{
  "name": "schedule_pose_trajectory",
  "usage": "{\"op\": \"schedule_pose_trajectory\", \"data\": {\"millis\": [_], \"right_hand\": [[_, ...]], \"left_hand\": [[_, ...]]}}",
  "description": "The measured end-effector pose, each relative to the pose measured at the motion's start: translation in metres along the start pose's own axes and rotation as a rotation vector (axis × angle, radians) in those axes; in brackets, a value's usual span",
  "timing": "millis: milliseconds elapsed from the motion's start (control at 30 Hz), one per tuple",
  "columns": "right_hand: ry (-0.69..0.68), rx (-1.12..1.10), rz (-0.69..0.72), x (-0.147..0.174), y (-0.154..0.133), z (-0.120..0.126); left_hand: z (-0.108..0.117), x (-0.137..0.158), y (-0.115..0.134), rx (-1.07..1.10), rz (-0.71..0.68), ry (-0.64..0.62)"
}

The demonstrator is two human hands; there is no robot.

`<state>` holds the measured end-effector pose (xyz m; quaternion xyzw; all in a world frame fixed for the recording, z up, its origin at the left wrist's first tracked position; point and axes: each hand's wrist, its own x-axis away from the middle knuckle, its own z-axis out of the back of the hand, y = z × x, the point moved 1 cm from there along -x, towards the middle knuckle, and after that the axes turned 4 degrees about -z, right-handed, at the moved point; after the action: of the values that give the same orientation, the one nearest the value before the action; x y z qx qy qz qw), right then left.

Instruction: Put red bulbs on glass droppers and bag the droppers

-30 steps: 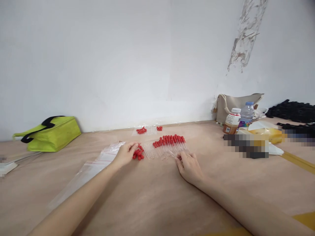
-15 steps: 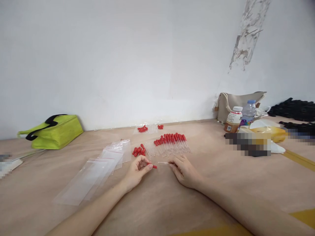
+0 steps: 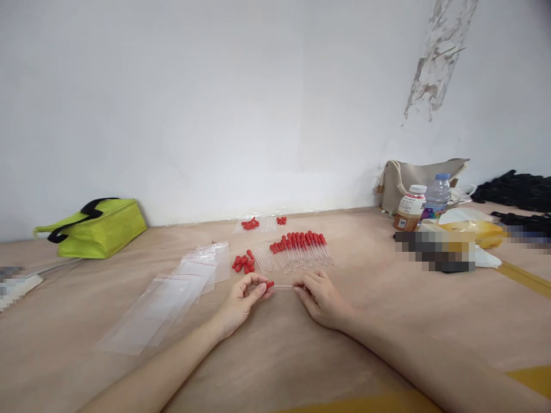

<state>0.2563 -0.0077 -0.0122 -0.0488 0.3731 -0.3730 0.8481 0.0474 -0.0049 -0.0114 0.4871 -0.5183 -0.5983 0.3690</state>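
Note:
Between thumb and fingers, my left hand [image 3: 246, 299] pinches a red rubber dropper bulb [image 3: 270, 284], its open end facing right. My right hand [image 3: 319, 299] is closed on a clear glass dropper tube [image 3: 283, 287], held level in line with the bulb. The tube's left end is at or very close to the bulb's mouth; I cannot tell if it is inside. Beyond my hands lie a row of red-bulbed droppers [image 3: 303, 248], several bare tubes [image 3: 263, 258] and a small pile of loose red bulbs [image 3: 243, 263].
Clear zip bags [image 3: 159, 307] lie overlapped left of my hands. Near the wall, another clear bag [image 3: 263, 224] holds red bulbs and tubes. A lime-green bag [image 3: 103, 232] stands far left. On the right are a drink bottle [image 3: 411, 207], a water bottle [image 3: 438, 195] and a beige bag [image 3: 390, 195].
The red bulb in my left hand has turned and lifted slightly, so it now lines up with the tube. The gap between bulb and tube has closed or nearly closed.

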Motion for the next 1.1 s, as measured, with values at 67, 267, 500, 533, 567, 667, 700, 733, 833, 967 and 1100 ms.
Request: {"op": "schedule_pose_trajectory", "data": {"millis": [67, 267, 500, 533, 567, 667, 700, 733, 833, 967, 1100], "right_hand": [[0.021, -0.003, -0.011, 0.0, 0.0, 0.0], [0.032, -0.009, -0.038, -0.001, 0.0, -0.001], [-0.02, -0.018, -0.014, -0.001, -0.004, -0.002], [-0.024, -0.024, -0.012, -0.001, -0.005, -0.002], [-0.031, -0.029, -0.009, -0.001, -0.005, -0.002], [-0.054, -0.036, 0.008, -0.001, -0.003, -0.003], [-0.06, -0.035, 0.017, -0.001, -0.001, -0.003], [-0.067, -0.031, 0.028, -0.001, 0.0, -0.002], [-0.085, 0.017, 0.068, -0.003, 0.004, 0.0], [-0.061, 0.143, 0.141, -0.004, 0.003, 0.004], [-0.02, 0.188, 0.156, -0.003, -0.003, 0.003]], "left_hand": [[0.001, 0.0, -0.002, 0.005, 0.019, -0.011], [0.001, 0.001, -0.002, 0.025, 0.053, -0.022], [-0.004, 0.001, -0.004, -0.06, 0.06, -0.04], [-0.004, 0.001, -0.004, -0.083, 0.04, -0.039], [-0.005, 0.002, -0.005, -0.114, 0.018, -0.037], [-0.006, 0.004, -0.005, -0.237, -0.036, -0.037], [-0.007, 0.005, -0.004, -0.275, -0.049, -0.039], [-0.007, 0.006, -0.004, -0.309, -0.063, -0.042], [-0.007, 0.008, -0.003, -0.419, -0.123, -0.069], [-0.008, 0.011, 0.002, -0.631, -0.236, -0.116], [-0.011, 0.013, 0.011, -0.791, -0.341, -0.142]]}}
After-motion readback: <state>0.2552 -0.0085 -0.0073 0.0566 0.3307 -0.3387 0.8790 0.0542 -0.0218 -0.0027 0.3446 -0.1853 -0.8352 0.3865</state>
